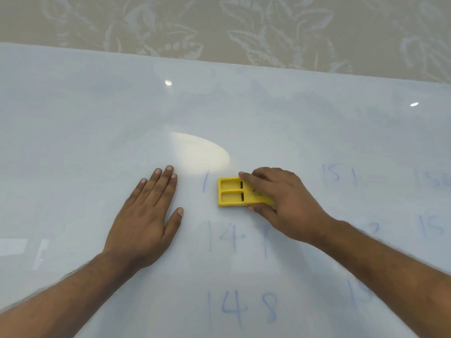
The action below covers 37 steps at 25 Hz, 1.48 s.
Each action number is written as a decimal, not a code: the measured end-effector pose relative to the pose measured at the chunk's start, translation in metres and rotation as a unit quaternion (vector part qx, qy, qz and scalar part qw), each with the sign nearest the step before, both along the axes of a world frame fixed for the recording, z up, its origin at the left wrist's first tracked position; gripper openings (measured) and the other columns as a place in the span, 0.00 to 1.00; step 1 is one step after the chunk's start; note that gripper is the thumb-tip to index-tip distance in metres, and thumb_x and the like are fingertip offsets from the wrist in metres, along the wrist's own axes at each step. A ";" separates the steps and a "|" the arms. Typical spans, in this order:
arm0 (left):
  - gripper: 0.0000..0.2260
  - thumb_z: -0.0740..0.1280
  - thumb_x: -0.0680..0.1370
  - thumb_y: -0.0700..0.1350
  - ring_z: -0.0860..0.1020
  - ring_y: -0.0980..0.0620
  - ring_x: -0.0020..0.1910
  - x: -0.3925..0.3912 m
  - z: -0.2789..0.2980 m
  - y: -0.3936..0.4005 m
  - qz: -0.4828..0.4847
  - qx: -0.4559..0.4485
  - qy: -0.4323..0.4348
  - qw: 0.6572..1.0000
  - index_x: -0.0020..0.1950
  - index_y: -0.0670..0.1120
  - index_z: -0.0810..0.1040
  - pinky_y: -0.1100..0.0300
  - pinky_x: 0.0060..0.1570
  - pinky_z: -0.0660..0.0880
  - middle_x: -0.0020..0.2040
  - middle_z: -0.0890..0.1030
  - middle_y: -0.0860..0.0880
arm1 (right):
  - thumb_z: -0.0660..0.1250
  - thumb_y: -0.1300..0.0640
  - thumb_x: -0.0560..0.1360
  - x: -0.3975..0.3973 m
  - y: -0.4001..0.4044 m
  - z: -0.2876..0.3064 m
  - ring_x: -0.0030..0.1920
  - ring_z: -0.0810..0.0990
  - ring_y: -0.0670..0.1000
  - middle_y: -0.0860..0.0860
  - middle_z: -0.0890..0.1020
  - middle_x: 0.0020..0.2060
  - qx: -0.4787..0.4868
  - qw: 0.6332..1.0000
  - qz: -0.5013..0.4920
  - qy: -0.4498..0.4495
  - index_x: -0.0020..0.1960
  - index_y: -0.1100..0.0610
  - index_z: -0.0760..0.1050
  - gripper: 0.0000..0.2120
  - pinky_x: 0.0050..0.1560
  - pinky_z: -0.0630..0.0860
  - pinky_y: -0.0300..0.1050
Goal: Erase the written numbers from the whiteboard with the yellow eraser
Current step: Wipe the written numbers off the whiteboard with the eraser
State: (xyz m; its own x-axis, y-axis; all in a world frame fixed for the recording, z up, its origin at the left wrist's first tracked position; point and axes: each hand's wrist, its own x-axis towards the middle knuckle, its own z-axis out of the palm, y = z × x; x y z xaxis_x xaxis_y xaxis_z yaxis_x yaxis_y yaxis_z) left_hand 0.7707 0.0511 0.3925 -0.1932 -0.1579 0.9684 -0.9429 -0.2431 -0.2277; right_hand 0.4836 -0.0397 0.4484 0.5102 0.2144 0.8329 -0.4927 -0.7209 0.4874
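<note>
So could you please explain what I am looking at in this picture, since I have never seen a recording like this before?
There is no machine here: a person wears a camera on the head, so the one picture looks forward and down at their own two bare arms. The pale glossy surface is a whiteboard with faint blue numbers, such as 148 nearest the camera and 151 to the right. The left hand rests flat on the board, fingers straight, holding nothing. The right hand grips a yellow eraser that sits on the board beside a single blue stroke. Beyond the board's far edge is a leaf-patterned wall.
</note>
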 end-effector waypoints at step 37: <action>0.28 0.48 0.83 0.52 0.52 0.48 0.82 -0.023 -0.047 -0.008 -0.001 -0.009 0.034 0.999 0.81 0.40 0.54 0.50 0.80 0.51 0.82 0.54 0.46 | 0.63 0.46 0.76 -0.006 -0.018 -0.028 0.50 0.76 0.59 0.55 0.78 0.57 -0.058 0.997 -0.009 -0.049 0.71 0.57 0.69 0.27 0.49 0.72 0.51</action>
State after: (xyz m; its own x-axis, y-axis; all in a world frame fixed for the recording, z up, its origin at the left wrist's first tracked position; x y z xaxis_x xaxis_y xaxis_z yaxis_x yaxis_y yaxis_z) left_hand 0.7476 0.0427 0.3452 -0.1263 -0.1394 0.9821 -0.9565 -0.2453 -0.1578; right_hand 0.4772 -0.0572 0.4207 0.4324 0.3026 0.8494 -0.5551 -0.6530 0.5152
